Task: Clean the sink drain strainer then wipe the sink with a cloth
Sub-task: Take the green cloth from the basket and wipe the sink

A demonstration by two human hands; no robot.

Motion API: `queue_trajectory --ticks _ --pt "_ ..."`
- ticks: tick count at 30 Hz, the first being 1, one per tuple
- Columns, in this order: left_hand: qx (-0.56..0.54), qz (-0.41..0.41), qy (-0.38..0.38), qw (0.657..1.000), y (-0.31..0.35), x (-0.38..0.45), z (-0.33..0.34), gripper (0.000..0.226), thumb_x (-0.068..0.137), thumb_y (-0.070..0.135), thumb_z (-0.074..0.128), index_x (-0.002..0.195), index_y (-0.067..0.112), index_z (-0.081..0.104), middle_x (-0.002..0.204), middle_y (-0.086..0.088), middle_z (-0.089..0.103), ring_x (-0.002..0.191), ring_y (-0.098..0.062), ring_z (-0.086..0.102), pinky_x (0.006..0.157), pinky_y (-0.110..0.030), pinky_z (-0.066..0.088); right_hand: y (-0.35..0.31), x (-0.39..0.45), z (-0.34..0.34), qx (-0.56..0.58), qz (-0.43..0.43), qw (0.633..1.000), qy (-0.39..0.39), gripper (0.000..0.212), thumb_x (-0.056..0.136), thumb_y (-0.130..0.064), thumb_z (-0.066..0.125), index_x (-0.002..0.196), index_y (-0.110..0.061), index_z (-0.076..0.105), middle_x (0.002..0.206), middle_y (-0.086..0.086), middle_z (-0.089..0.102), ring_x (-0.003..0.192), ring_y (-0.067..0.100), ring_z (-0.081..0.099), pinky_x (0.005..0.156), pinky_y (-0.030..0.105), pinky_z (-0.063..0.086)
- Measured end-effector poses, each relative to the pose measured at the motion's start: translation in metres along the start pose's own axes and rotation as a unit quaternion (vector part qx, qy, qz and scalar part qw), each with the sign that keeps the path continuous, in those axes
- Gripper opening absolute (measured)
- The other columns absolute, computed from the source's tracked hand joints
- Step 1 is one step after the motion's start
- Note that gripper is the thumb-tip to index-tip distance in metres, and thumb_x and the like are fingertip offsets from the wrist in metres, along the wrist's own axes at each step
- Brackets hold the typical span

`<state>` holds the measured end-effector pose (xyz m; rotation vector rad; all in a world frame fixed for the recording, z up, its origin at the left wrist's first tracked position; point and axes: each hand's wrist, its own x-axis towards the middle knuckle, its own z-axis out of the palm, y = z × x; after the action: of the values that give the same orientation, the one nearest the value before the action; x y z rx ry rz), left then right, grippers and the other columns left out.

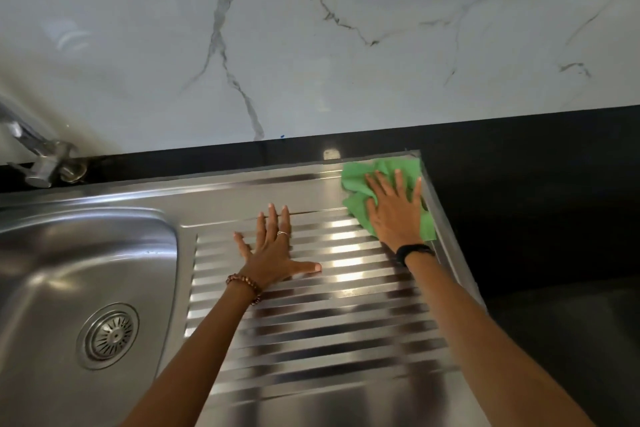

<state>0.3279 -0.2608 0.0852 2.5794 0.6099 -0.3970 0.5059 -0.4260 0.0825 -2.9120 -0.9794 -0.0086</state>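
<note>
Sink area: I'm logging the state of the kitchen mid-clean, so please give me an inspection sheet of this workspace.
Surface: steel sink unit, ridged drainboard bare and shiny.
Job's things: drain strainer seated in the basin; green cloth at the drainboard's far right corner.
Clutter: nothing seen.
Hands: right hand pressed flat on the cloth; left hand spread flat on the ridges, holding nothing.
Cables: nothing seen.
Surroundings: marble-look wall, dark countertop, tap at far left.
</note>
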Motion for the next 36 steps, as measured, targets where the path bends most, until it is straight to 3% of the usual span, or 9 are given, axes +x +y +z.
queue_trajectory --ticks 4,8,10,14,17,27,31,36 --pt "0.026 0.072 -0.005 0.997 0.036 0.008 0.006 0.127 0.026 0.100 -0.003 0.129 0.032 -0.034 0.139 0.004 -0.040 0.129 -0.019 -0.034 0.099 -0.065 -0.022 0.018 -0.003 -0.007 -0.024 0.056 0.998 0.003 0.053 0.097 -0.036 0.027 0.145 -0.015 0.026 0.155 0.007 0.026 0.146 0.030 0.004 0.112 0.055 -0.013" --pt "0.011 0.079 -0.045 0.996 0.066 0.013 0.022 0.113 0.060 0.087 0.036 0.140 0.033 -0.023 0.146 0.003 -0.036 0.137 -0.024 -0.032 0.097 -0.064 -0.027 0.003 -0.036 -0.009 -0.005 0.110 0.994 0.003 0.057 0.097 -0.037 0.027 0.145 -0.007 0.024 0.155 0.014 0.024 0.146 0.031 0.002 0.113 0.050 -0.014" --pt "0.032 0.071 -0.052 0.996 0.069 0.014 0.027 0.111 0.067 0.078 0.048 0.141 0.033 -0.022 0.149 -0.001 -0.034 0.137 -0.026 -0.031 0.096 -0.063 -0.028 0.000 -0.070 -0.007 0.009 0.127 0.992 0.014 0.058 0.096 -0.038 0.028 0.144 -0.004 0.026 0.152 0.017 0.028 0.146 0.033 0.006 0.113 0.048 -0.012" --pt "0.051 0.064 -0.047 0.996 0.069 0.016 0.029 0.111 0.067 0.077 0.049 0.141 0.033 -0.022 0.149 -0.001 -0.034 0.137 -0.027 -0.031 0.096 -0.063 -0.027 -0.001 -0.105 -0.003 0.024 0.149 0.988 0.026 0.062 0.094 -0.039 0.022 0.142 -0.002 0.030 0.147 0.018 0.037 0.143 0.037 0.016 0.115 0.048 0.000" --pt "0.061 0.064 -0.045 0.995 0.069 0.016 0.030 0.111 0.068 0.077 0.049 0.140 0.033 -0.023 0.149 -0.002 -0.035 0.137 -0.028 -0.031 0.096 -0.062 -0.027 -0.002 -0.086 0.001 0.055 0.158 0.986 0.014 0.061 0.097 -0.037 0.031 0.146 -0.004 0.018 0.153 0.016 0.025 0.145 0.036 0.006 0.116 0.047 -0.005" --pt "0.055 0.052 -0.060 0.995 0.070 0.019 0.030 0.112 0.066 0.077 0.050 0.140 0.035 -0.023 0.149 -0.001 -0.035 0.137 -0.028 -0.032 0.096 -0.064 -0.026 0.001 0.042 0.000 0.062 0.161 0.985 0.013 0.064 0.097 -0.036 0.027 0.148 -0.007 0.003 0.159 0.013 0.002 0.145 0.035 -0.002 0.116 0.049 -0.008" --pt "0.050 0.050 -0.067 0.995 0.072 0.018 0.027 0.112 0.066 0.077 0.051 0.140 0.036 -0.023 0.149 -0.001 -0.036 0.137 -0.027 -0.032 0.097 -0.065 -0.025 0.011 0.014 -0.001 0.036 0.104 0.994 -0.005 0.062 0.098 -0.036 0.025 0.148 -0.006 0.005 0.158 0.015 0.006 0.146 0.033 0.003 0.118 0.047 0.000" --pt "0.066 0.049 -0.053 0.995 0.072 0.018 0.029 0.111 0.066 0.077 0.049 0.139 0.036 -0.024 0.150 -0.002 -0.033 0.138 -0.028 -0.029 0.099 -0.067 -0.021 0.004 -0.081 -0.003 0.086 0.135 0.987 -0.010 0.060 0.098 -0.041 0.023 0.147 -0.008 0.014 0.155 0.015 0.020 0.145 0.032 0.011 0.118 0.046 0.003"
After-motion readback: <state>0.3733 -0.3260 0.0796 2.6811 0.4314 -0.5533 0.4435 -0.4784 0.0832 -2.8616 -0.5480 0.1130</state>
